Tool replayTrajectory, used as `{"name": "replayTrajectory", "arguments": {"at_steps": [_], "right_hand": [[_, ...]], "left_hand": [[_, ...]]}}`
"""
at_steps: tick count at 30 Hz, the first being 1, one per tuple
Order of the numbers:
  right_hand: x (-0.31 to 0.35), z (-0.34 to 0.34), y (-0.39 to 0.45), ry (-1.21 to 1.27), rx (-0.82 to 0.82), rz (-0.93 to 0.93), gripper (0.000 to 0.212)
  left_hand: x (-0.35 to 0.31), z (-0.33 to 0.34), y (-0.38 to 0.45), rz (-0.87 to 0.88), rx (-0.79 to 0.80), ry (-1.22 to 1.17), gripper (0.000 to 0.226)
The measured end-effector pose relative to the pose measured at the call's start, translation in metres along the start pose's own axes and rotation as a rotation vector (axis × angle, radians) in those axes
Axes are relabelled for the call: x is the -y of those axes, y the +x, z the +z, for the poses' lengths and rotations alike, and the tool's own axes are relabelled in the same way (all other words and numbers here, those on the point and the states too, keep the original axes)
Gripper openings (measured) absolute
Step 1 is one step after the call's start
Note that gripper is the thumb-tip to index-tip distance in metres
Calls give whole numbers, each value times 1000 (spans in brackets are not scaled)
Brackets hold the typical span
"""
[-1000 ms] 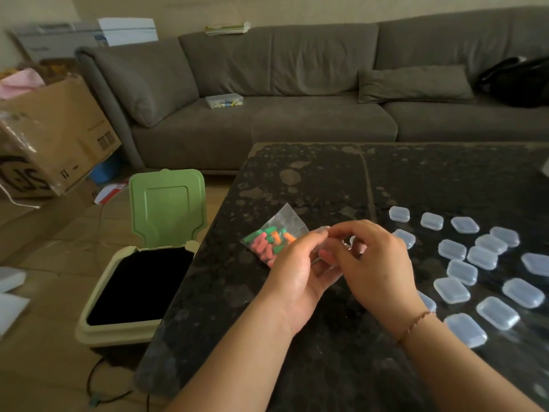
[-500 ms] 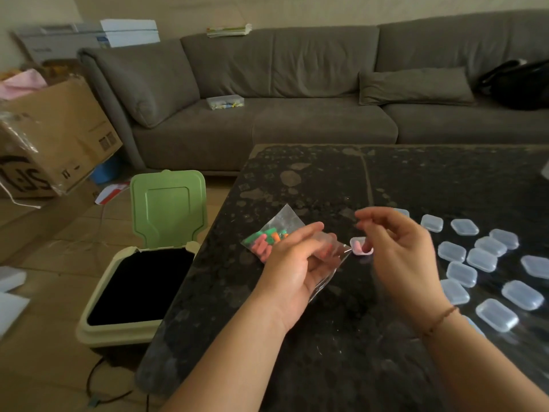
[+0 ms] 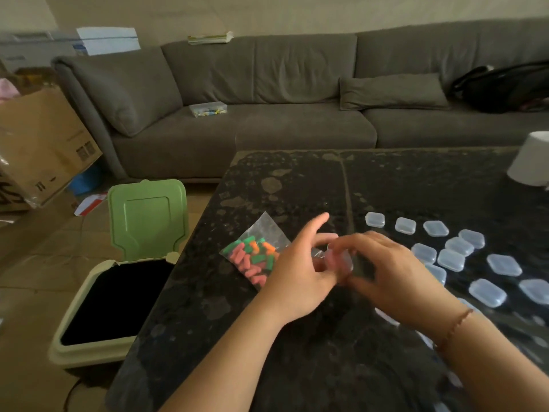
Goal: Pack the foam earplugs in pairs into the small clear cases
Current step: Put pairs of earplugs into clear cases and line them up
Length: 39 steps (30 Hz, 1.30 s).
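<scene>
Since half a second ago the 2 hands have come together again — the left hand [image 3: 292, 273] and right hand [image 3: 395, 273] now both pinch 1 small clear case [image 3: 338, 260] with something pink blurred inside, just above the dark worktop [image 3: 297, 179]. The bag of foam earplugs [image 3: 255, 257] lies touching the left hand's far-left side, and the other clear cases [image 3: 451, 258] sit scattered to the right — near but apart.
</scene>
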State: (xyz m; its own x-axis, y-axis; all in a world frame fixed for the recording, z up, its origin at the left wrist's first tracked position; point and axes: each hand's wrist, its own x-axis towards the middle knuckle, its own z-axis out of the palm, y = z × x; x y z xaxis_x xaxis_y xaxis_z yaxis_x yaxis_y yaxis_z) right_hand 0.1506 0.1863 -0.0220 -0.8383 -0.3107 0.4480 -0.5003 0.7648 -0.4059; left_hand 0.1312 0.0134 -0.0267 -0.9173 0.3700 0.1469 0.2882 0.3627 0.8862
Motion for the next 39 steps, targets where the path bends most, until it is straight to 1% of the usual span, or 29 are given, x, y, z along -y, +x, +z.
{"name": "replayTrajectory", "arguments": {"at_steps": [2, 3, 4, 6, 7, 8, 9, 11, 13, 17, 20, 23, 27, 31, 34, 36, 37, 38, 39], "right_hand": [[-12, -9, 0, -70, -33, 118, 35], [-19, -13, 1, -140, -29, 196, 37], [-25, -16, 3, -221, -6, 268, 38], [-38, -18, 10, -358, 63, 320, 38], [-43, -17, 14, -392, 96, 316, 36], [-47, -15, 19, -408, 128, 301, 34], [-52, -12, 24, -416, 165, 284, 33], [-60, -7, 31, -410, 225, 253, 33], [-66, -2, 36, -380, 251, 224, 34], [-75, 5, 34, -348, 250, 184, 30], [-77, 2, 34, -331, 247, 177, 31], [-78, -11, 34, -326, 144, 244, 32], [-85, -18, 29, -454, 163, 377, 35], [-80, -13, 19, -449, 153, 369, 37], [-77, -17, 13, -475, 122, 371, 36], [-72, -23, 9, -385, 29, 336, 35], [-65, -28, 7, -286, -23, 302, 37], [-56, -33, 4, -169, -66, 263, 40], [-43, -37, 2, -54, -107, 220, 43]], "left_hand": [[-6, 4, 9, 53, 9, 106, 71], [-6, 6, 14, 96, -13, 211, 66], [-4, 7, 19, 153, -48, 357, 60], [-1, 11, 27, 254, -93, 721, 50], [2, 13, 31, 253, -66, 872, 47], [4, 15, 34, 205, -23, 965, 45], [7, 17, 37, 147, 5, 1004, 41], [9, 20, 41, 72, 12, 987, 34], [9, 23, 43, 42, -25, 971, 30], [14, 25, 45, 29, -94, 945, 26], [14, 25, 44, 16, -99, 939, 27], [12, 25, 43, 18, -94, 934, 32], [13, 24, 44, 39, -125, 912, 34], [13, 24, 46, 47, -154, 900, 32], [14, 26, 47, 77, -165, 915, 37], [8, 28, 46, 127, -229, 809, 38], [2, 30, 44, 137, -281, 665, 35], [-6, 32, 39, 91, -304, 444, 30], [-17, 33, 34, -27, -259, 145, 26]]}}
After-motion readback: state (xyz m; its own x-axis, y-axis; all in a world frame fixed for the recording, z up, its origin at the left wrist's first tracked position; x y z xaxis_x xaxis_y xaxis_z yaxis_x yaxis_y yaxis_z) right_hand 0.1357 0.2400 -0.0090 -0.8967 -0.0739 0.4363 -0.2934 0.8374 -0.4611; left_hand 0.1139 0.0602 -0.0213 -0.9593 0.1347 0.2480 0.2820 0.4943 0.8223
